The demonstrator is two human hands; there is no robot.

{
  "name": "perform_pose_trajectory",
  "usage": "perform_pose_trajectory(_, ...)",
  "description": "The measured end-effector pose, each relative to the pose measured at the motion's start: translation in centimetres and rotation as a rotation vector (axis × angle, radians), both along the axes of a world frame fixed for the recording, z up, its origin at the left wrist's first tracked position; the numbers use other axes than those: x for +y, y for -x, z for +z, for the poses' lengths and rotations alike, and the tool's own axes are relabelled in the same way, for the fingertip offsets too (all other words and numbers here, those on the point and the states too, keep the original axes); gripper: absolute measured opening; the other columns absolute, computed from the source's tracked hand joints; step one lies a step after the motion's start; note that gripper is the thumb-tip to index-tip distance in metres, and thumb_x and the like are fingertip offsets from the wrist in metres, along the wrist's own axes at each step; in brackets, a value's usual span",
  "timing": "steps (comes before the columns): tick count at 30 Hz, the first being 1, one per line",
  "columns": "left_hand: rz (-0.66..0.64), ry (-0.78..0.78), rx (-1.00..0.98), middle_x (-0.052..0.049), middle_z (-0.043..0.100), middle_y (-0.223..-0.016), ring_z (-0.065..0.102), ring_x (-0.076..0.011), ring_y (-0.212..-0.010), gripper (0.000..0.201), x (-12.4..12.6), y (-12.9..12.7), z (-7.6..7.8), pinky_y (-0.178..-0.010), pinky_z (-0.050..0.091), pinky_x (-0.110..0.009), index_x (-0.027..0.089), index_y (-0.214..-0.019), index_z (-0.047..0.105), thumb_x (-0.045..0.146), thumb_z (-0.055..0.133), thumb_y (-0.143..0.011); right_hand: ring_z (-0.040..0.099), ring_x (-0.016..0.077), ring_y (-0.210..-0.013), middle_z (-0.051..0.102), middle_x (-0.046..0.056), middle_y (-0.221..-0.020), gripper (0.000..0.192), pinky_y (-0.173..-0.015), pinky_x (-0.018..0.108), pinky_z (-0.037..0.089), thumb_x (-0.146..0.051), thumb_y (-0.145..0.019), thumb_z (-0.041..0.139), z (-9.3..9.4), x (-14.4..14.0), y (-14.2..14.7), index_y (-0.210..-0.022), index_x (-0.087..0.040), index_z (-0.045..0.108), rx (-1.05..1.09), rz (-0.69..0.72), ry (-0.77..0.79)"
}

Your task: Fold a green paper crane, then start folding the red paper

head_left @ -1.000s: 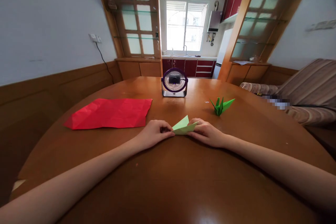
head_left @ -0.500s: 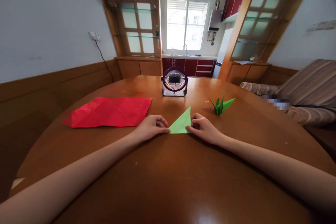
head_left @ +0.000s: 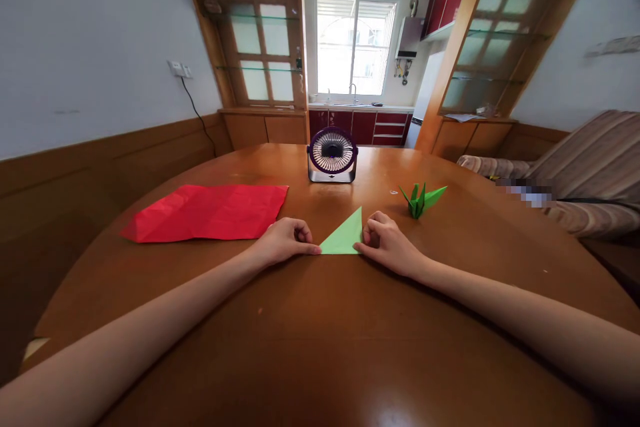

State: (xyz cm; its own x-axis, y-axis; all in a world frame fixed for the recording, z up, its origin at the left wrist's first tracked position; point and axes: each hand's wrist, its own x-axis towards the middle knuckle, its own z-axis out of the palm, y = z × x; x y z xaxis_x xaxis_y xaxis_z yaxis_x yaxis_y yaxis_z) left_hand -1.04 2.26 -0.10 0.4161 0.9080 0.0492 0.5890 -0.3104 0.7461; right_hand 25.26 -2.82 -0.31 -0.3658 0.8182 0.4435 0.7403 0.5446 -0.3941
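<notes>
A light green paper folded into a triangle (head_left: 345, 238) lies flat on the round wooden table (head_left: 325, 347). My left hand (head_left: 285, 240) presses a fingertip on the triangle's left corner, the other fingers curled. My right hand (head_left: 387, 242) pinches the triangle's right corner against the table. Both forearms reach in from the near edge.
A creased red paper sheet (head_left: 210, 212) lies to the left. A folded dark green paper crane (head_left: 421, 199) stands to the right. A small purple desk fan (head_left: 333, 155) stands at the far middle. A striped sofa (head_left: 575, 173) sits to the right of the table.
The green paper was held partly raised between both hands; now it lies flat as a triangle. Both hands have stayed at its lower corners.
</notes>
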Motion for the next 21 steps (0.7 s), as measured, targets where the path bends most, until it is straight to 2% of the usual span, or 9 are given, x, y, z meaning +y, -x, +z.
perform_pose_trajectory(2, -0.029, -0.006, 0.007, -0.002, 0.067, -0.072, 0.060, -0.0155, -0.066, 0.039, -0.1, 0.0, 0.0, -0.057, 0.042, -0.024, 0.018, -0.073, 0.067, 0.052, 0.078, -0.059, 0.053, 0.0243, -0.100, 0.054, 0.010, -0.104, 0.009, -0.093, 0.046, 0.044, -0.026, -0.085, 0.060, 0.0, -0.2, 0.1, -0.086, -0.018, 0.055, -0.048, 0.063, -0.092)
perform_pose_trajectory(3, -0.041, -0.020, 0.011, -0.002, 0.068, -0.074, 0.060, -0.0159, -0.068, 0.038, -0.2, -0.1, 0.1, -0.059, 0.042, -0.025, 0.018, -0.075, 0.067, 0.052, 0.077, -0.061, 0.050, 0.0263, -0.110, 0.053, 0.012, -0.114, 0.010, -0.100, 0.049, 0.040, -0.023, -0.086, 0.057, -0.1, -0.2, 0.2, -0.095, -0.018, 0.056, -0.083, 0.106, -0.140)
perform_pose_trajectory(6, -0.037, -0.125, 0.059, -0.004, 0.068, -0.083, 0.061, -0.0179, -0.075, 0.037, -1.0, -0.7, 0.2, -0.065, 0.044, -0.027, 0.019, -0.078, 0.069, 0.054, 0.073, -0.066, 0.042, 0.0273, -0.128, 0.045, 0.013, -0.136, 0.025, -0.112, 0.054, 0.028, -0.017, -0.090, 0.046, -0.3, -0.1, 0.3, -0.112, -0.020, 0.056, -0.189, 0.214, -0.211)
perform_pose_trajectory(10, 0.000, -0.272, 0.187, -0.005, 0.066, -0.088, 0.061, -0.0219, -0.084, 0.038, -2.2, -1.8, 0.5, -0.071, 0.044, -0.031, 0.019, -0.079, 0.069, 0.055, 0.070, -0.070, 0.045, 0.0262, -0.128, 0.047, 0.013, -0.136, 0.028, -0.114, 0.056, 0.026, -0.017, -0.092, 0.043, -0.6, 0.1, 0.2, -0.116, -0.021, 0.056, -0.230, 0.238, -0.194)
perform_pose_trajectory(13, 0.030, -0.306, 0.249, -0.005, 0.066, -0.086, 0.061, -0.0229, -0.082, 0.036, -2.5, -2.3, 0.5, -0.069, 0.043, -0.031, 0.019, -0.079, 0.069, 0.055, 0.068, -0.072, 0.045, 0.0273, -0.128, 0.046, 0.013, -0.138, 0.028, -0.113, 0.057, 0.027, -0.016, -0.090, 0.045, -0.6, 0.2, 0.2, -0.116, -0.020, 0.055, -0.216, 0.219, -0.196)
perform_pose_trajectory(17, 0.044, -0.324, 0.244, -0.005, 0.066, -0.082, 0.061, -0.0225, -0.077, 0.031, -2.8, -2.4, 0.6, -0.064, 0.043, -0.030, 0.019, -0.077, 0.068, 0.049, 0.067, -0.074, 0.034, 0.0306, -0.137, 0.033, 0.014, -0.147, 0.040, -0.113, 0.058, 0.028, -0.017, -0.086, 0.051, -0.4, 0.1, 0.2, -0.126, -0.021, 0.048, -0.136, 0.172, -0.180)
perform_pose_trajectory(21, 0.020, -0.312, 0.208, -0.005, 0.065, -0.082, 0.060, -0.0211, -0.075, 0.020, -3.4, -2.6, 1.0, -0.063, 0.043, -0.029, 0.018, -0.076, 0.062, 0.038, 0.065, -0.076, 0.022, 0.0319, -0.143, 0.019, 0.014, -0.155, 0.064, -0.114, 0.057, 0.028, -0.023, -0.084, 0.058, -0.4, 0.5, -0.1, -0.141, -0.025, 0.030, 0.032, 0.138, -0.100)
